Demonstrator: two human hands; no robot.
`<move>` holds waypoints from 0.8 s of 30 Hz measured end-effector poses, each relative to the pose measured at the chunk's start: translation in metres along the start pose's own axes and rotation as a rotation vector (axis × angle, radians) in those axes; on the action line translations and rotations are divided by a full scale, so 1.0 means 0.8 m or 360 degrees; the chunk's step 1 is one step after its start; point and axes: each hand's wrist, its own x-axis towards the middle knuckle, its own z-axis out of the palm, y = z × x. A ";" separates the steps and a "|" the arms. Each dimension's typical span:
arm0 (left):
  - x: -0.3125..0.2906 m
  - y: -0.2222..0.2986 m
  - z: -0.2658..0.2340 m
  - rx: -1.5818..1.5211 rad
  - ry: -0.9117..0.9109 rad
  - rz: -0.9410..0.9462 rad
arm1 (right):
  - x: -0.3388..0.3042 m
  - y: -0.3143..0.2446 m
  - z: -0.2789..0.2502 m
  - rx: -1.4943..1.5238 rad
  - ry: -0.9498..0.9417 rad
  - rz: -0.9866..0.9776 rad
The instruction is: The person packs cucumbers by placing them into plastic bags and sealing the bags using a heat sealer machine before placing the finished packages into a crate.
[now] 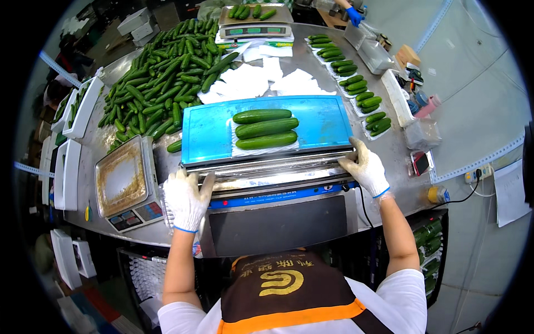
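Three cucumbers (pixel 266 132) lie side by side on a white foam tray (pixel 238 151). The tray rests on the blue top (pixel 208 131) of a film-wrapping machine (pixel 276 192), behind its shiny roller bar (pixel 281 173). At the bar's left end is my left hand (pixel 189 199), in a white knitted glove, thumb apart from the fingers. My right hand (pixel 367 170), gloved alike, reaches to the right end, its thumb and forefinger spread. Whether either hand touches clear film cannot be made out. The machine's dark front plate (pixel 278 225) lies between my forearms.
A heap of cucumbers (pixel 158 83) covers the back left. Trayed cucumbers (pixel 356 86) line the right side. One scale (pixel 125 181) stands at left, another (pixel 256 30) at the back, near white foam trays (pixel 250 80). A black cable (pixel 364 206) hangs by my right forearm. A blue-gloved co-worker's hand (pixel 354 15) shows far right.
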 end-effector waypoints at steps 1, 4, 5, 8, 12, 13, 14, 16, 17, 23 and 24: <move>0.006 0.005 -0.005 -0.0036 0.0045 -0.0048 | -0.001 -0.007 0.001 0.0017 0.0010 -0.0136; 0.007 0.000 -0.002 -0.0296 0.0154 -0.0119 | -0.005 -0.024 -0.002 -0.0067 -0.0026 -0.0586; 0.007 -0.001 -0.002 -0.0343 0.0168 -0.0111 | -0.004 -0.022 0.000 -0.0186 -0.0027 -0.0755; 0.002 -0.004 0.004 -0.0437 0.0138 -0.0005 | 0.007 -0.013 0.006 -0.0456 -0.0108 -0.1067; -0.002 -0.011 0.011 -0.0455 0.0076 -0.0059 | 0.019 -0.010 0.006 -0.0579 -0.0161 -0.1106; -0.001 -0.015 0.009 -0.0494 0.0062 -0.0109 | 0.020 -0.010 0.006 -0.0553 -0.0134 -0.1090; 0.000 -0.017 0.007 -0.0533 0.0049 -0.0160 | 0.019 -0.011 0.005 -0.0526 -0.0110 -0.1074; 0.009 -0.011 -0.003 -0.0672 0.0027 -0.0344 | 0.018 -0.009 0.002 -0.0470 -0.0026 -0.1021; 0.018 -0.007 -0.014 -0.0648 -0.0189 -0.0514 | 0.020 -0.010 0.007 -0.0306 -0.0006 -0.0884; 0.060 -0.014 0.046 -0.1686 -0.0181 -0.0695 | 0.061 -0.056 0.043 0.1012 -0.0300 -0.0031; 0.067 -0.006 0.045 -0.1748 -0.0177 -0.0736 | 0.065 -0.068 0.045 0.1124 -0.0336 0.0048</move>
